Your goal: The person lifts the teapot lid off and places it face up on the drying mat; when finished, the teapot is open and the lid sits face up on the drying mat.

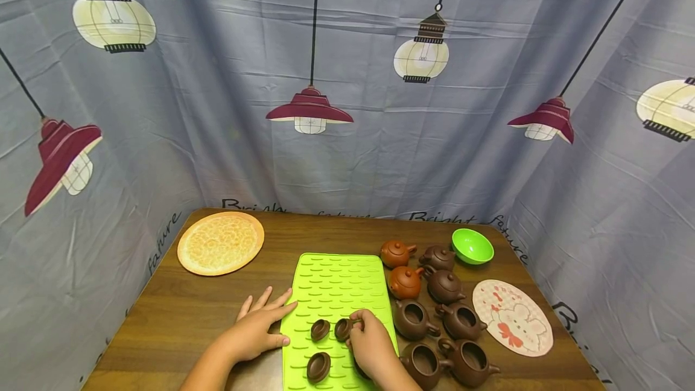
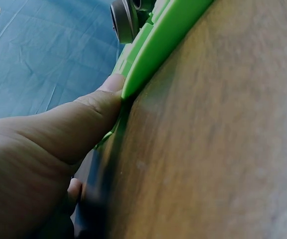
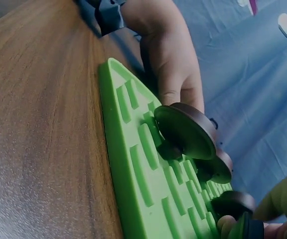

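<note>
My left hand (image 1: pixel 252 330) lies with spread fingers at the left edge of a lime green drying mat (image 1: pixel 339 282). Its thumb (image 2: pixel 91 107) touches the mat's rim in the left wrist view. Over the mat's lower right part, my right hand (image 1: pixel 371 343) pinches a small dark brown teapot lid (image 1: pixel 343 329) with thumb and fingertips. Two more brown lids sit on the mat, one (image 1: pixel 320 330) just left of it and one (image 1: pixel 318 367) nearer me. A dark piece under the right palm is mostly hidden. The right wrist view shows a lid (image 3: pixel 188 129) tilted on the ridges.
Right of the mat stand several lidless dark brown teapots (image 1: pixel 422 364), with lidded dark ones (image 1: pixel 445 285) and two orange-brown ones (image 1: pixel 405 282) behind. A green bowl (image 1: pixel 472 246) and rabbit-print round mat (image 1: pixel 513 318) lie farther right. A pizza-print round mat (image 1: pixel 221 243) lies back left.
</note>
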The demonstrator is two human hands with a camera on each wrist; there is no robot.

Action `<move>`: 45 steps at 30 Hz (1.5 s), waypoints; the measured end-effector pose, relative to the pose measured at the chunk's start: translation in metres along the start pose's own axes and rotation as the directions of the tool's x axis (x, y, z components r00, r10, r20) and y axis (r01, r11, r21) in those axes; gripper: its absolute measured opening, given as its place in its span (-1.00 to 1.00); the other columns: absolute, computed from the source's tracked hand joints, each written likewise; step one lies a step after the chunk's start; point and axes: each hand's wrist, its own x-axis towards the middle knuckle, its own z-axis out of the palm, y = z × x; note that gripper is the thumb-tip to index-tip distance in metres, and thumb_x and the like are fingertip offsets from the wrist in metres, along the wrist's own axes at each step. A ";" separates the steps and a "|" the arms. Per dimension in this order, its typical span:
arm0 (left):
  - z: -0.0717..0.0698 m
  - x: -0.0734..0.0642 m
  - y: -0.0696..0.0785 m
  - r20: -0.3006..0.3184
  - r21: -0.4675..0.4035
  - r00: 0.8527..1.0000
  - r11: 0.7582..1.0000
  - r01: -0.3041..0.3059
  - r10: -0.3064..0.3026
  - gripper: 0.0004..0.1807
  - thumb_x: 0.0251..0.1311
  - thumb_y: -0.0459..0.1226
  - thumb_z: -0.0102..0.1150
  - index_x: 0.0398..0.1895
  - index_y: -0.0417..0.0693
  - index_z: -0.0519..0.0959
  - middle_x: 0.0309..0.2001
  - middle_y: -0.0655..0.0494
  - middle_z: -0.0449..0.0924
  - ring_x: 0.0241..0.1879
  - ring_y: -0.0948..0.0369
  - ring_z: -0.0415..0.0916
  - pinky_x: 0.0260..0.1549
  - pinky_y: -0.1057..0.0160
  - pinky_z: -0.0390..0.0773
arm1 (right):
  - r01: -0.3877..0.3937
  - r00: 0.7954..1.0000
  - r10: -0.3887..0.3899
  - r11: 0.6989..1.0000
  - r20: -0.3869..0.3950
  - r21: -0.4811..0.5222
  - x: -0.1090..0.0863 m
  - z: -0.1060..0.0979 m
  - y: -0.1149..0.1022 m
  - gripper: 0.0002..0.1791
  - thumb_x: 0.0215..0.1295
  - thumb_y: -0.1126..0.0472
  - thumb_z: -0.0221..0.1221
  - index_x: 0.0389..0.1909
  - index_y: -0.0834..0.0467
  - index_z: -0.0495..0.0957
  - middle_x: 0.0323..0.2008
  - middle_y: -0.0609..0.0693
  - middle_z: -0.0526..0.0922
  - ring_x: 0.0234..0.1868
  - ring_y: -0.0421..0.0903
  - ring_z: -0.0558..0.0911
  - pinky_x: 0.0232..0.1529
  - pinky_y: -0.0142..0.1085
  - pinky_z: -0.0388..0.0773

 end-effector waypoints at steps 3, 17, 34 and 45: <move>0.000 0.000 0.000 -0.005 0.003 1.000 1.000 -0.001 0.001 -0.13 0.23 0.07 0.42 0.60 0.20 0.33 0.69 0.15 0.03 0.67 -0.29 -0.31 0.46 -0.46 -0.53 | -0.011 1.000 0.011 1.000 -0.027 -0.017 -0.002 0.002 -0.002 -0.70 0.47 0.29 0.04 0.14 0.24 0.53 -0.33 0.01 0.56 -0.44 -0.08 0.54 -0.42 -0.24 0.44; 0.004 -0.002 -0.002 -0.011 0.002 1.000 1.000 -0.009 0.009 -0.14 0.23 0.10 0.41 0.58 0.17 0.37 0.69 0.14 0.05 0.67 -0.29 -0.30 0.46 -0.42 -0.55 | -0.005 0.999 -0.001 0.995 -0.054 -0.097 -0.001 -0.004 -0.003 -0.82 0.35 0.29 0.22 -0.05 0.14 0.61 -0.30 0.00 0.56 -0.34 -0.07 0.51 -0.35 -0.23 0.45; 0.005 -0.002 -0.002 -0.016 -0.003 1.000 1.000 -0.009 0.009 -0.15 0.24 0.10 0.41 0.58 0.15 0.37 0.69 0.15 0.03 0.67 -0.30 -0.30 0.44 -0.49 -0.55 | -0.036 0.995 0.014 0.971 -0.098 -0.235 -0.006 -0.014 -0.011 -0.74 0.42 0.16 0.26 0.06 0.12 0.59 -0.09 0.05 0.52 -0.10 0.01 0.55 -0.15 -0.05 0.52; 0.005 0.001 -0.005 -0.024 0.007 1.000 1.000 -0.002 0.002 -0.16 0.27 0.12 0.37 0.59 0.20 0.35 0.70 0.19 0.01 0.67 -0.28 -0.31 0.46 -0.46 -0.56 | 0.051 0.992 -0.086 0.942 -0.094 -0.333 -0.021 -0.046 -0.037 -0.55 0.41 0.13 0.33 0.25 0.15 0.55 0.08 0.20 0.52 -0.27 -0.11 0.54 -0.41 -0.20 0.51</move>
